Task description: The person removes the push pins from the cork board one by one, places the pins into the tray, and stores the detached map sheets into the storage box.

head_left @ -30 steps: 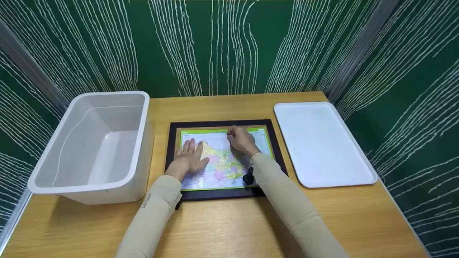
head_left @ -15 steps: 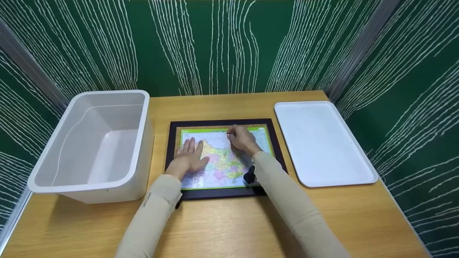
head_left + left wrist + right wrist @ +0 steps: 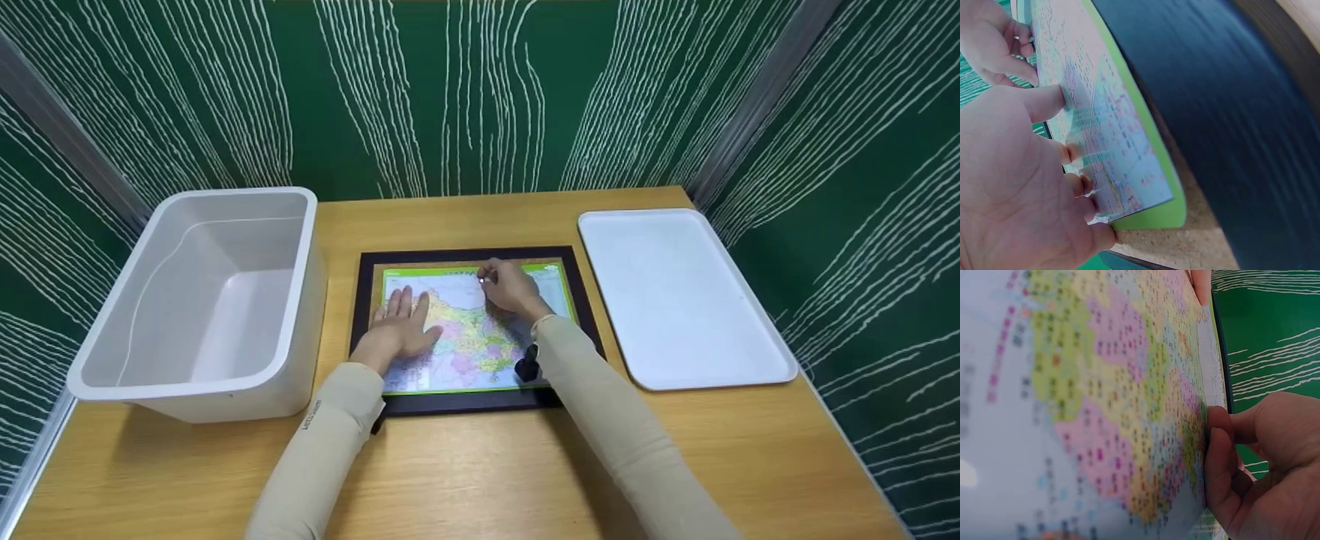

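Note:
A colourful map sheet (image 3: 469, 341) with a green border lies on a cork board (image 3: 1202, 247) inside a dark frame (image 3: 465, 403). My left hand (image 3: 401, 330) rests on the map's left part, fingers spread and palm down. Near the map's top edge, my right hand (image 3: 510, 289) has its thumb and index finger together. A small white thing (image 3: 481, 280) shows at those fingertips; I cannot tell its kind. In the right wrist view the pinching fingertips (image 3: 1220, 424) are right at the map's surface and cover whatever is between them.
On the left of the wooden table (image 3: 465, 480) stands a deep white plastic bin (image 3: 300, 300). To the right of the frame lies a shallow white tray (image 3: 682, 300). Green walls (image 3: 510, 97) with white streaks enclose the table at the back and sides.
The head view has shifted slightly. Both hands keep their places on the map, and the white spot at the right fingertips shows a little more clearly.

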Motion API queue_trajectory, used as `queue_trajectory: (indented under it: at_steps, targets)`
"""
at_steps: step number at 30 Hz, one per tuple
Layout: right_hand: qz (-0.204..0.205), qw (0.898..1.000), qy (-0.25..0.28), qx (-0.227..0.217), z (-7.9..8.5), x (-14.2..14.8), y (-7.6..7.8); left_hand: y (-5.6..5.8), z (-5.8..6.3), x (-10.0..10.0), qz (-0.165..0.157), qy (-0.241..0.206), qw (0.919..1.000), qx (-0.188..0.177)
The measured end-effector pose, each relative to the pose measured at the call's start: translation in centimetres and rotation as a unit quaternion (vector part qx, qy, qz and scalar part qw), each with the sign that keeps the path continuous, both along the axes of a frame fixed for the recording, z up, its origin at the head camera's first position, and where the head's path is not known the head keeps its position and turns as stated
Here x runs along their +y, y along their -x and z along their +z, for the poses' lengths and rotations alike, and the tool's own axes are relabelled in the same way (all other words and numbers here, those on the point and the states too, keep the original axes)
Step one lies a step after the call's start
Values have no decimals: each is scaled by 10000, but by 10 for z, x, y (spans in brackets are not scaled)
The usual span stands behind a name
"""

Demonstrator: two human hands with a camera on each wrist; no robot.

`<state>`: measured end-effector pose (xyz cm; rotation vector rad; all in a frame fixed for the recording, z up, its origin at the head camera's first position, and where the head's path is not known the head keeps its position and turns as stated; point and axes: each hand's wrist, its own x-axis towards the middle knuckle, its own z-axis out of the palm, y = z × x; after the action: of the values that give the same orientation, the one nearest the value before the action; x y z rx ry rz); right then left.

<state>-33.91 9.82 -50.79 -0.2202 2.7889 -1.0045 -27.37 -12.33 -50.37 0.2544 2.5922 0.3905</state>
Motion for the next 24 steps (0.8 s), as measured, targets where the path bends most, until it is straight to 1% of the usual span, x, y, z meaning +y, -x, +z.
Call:
queue_trajectory:
  at_steps: [1, 3, 7, 9, 12, 16, 22, 24]
  targets:
    - [-44, 10000, 30, -18, 0, 0, 0, 0, 0, 0, -8, 5, 10000, 5]
    - [-95, 9999, 49, -25, -1, 0, 0, 3, -4, 0, -30, 48, 10000, 28]
    - [-168, 9998, 100, -53, -2, 0, 0, 9, -16, -1, -65, 179, 9998, 28]
    - [-172, 9998, 74, -5, -3, -1, 0, 10, -17, -2, -63, 214, 9998, -12]
    - [-69, 9999, -24, 107, -3, -1, 0, 11, -20, -3, -75, 205, 9998, 5]
    - [46, 9998, -90, 178, -3, -1, 1, 10, -18, -2, -66, 206, 9998, -5]
    - [21, 9998, -88, 164, -2, 0, 1, 10, -13, -1, -84, 260, 9996, -65]
    - [79, 9997, -119, 213, -2, 1, 1, 9, -13, -1, -77, 251, 9996, -70]
